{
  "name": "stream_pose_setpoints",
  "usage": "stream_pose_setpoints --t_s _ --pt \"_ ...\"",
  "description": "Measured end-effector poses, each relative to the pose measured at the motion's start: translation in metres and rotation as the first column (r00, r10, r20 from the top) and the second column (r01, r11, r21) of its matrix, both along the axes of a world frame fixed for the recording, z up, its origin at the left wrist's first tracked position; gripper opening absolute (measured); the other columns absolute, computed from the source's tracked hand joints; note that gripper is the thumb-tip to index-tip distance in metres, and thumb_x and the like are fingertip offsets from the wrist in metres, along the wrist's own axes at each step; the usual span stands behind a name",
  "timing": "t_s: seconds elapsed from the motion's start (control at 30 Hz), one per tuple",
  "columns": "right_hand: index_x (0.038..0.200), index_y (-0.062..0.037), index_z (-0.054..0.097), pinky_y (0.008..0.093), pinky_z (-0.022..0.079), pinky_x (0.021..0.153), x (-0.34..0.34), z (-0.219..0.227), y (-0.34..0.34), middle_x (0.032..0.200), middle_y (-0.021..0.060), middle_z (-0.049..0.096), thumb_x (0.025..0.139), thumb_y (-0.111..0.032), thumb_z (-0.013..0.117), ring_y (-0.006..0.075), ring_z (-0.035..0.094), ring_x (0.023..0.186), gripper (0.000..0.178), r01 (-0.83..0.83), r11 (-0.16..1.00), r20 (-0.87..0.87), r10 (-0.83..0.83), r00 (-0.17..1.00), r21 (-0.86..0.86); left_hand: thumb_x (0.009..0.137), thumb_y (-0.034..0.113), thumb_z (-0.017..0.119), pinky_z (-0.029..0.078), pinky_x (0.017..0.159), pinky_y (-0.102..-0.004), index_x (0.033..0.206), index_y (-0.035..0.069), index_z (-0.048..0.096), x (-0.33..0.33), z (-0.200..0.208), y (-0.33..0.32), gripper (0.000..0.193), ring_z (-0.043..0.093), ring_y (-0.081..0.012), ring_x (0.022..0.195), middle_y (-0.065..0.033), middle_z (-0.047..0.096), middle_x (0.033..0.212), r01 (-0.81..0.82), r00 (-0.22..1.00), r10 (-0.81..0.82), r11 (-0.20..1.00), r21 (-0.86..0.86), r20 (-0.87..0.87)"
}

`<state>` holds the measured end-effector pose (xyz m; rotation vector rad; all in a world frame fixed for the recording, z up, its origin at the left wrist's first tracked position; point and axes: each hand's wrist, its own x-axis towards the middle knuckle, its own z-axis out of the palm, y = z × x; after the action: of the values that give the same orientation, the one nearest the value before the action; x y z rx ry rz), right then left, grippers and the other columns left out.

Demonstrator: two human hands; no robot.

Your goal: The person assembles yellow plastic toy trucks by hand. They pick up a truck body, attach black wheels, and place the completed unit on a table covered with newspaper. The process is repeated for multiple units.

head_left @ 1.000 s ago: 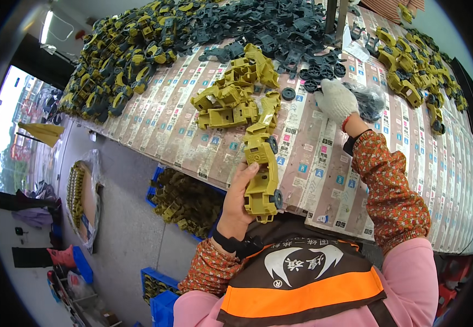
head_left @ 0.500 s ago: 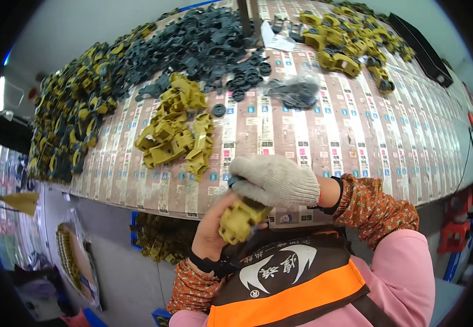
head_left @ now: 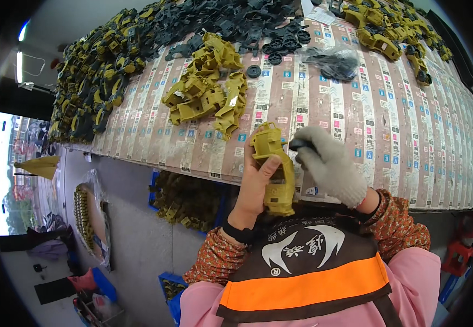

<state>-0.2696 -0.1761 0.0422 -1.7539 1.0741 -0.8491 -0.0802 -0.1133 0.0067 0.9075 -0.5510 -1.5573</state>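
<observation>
Bare left hand [head_left: 254, 184] holds yellow toy car body [head_left: 282, 188], gloved right hand [head_left: 332, 163] pinches small dark part [head_left: 302, 144]

Far left: big heap of yellow-and-dark toy cars [head_left: 92, 76] on table [head_left: 411, 141]. Below, on floor, blue crate [head_left: 153, 191] of yellow parts. Next, on table, small pile of yellow shells [head_left: 201, 95], then one loose wheel [head_left: 253, 71] just beside it. Left hand at table's front edge, fingers and thumb clamped on car body, which sits in front of the apron [head_left: 302, 278], long side running away from the wearer. Right hand just right of it, thumb and fingers closed on dark part, near the body's far end; contact between the two, can't tell. Farther back, more wheels [head_left: 286, 43], then clear bag [head_left: 334, 64] with dark contents. Far right: another pile of yellow cars [head_left: 392, 30].
</observation>
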Motion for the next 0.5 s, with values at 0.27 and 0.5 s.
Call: stream_pose_setpoints --t_s 0.27,0.5 --pt "0.127 -0.0006 0.062 0.0391 0.059 0.079 0.013 -0.009 -0.003 0.100 0.0185 0.074 0.099 -0.006 0.063 0.0292 0.076 0.087 0.029 0.027 0.997 0.140 -0.036 0.990 0.068 0.103 0.017 0.071 0.067 0.084 -0.0432 0.159 0.022 0.025 -0.005 0.006 0.008 0.072 0.068 -0.0205 0.109 -0.0080 0.056 0.135 0.045 0.998 -0.043 0.998 0.037 -0.051" --pt "0.128 -0.0025 0.061 0.0432 0.059 0.083 0.012 -0.009 0.008 0.103 0.0235 0.074 0.097 -0.007 0.064 0.0386 0.076 0.097 0.032 0.035 0.999 0.069 -0.033 0.997 -0.036 0.104 0.010 0.069 0.053 0.105 -0.0374 0.161 0.017 0.019 -0.009 0.000 0.007 0.077 0.057 -0.0207 0.126 -0.0105 0.049 0.142 -0.002 0.985 0.021 0.994 -0.108 0.169"
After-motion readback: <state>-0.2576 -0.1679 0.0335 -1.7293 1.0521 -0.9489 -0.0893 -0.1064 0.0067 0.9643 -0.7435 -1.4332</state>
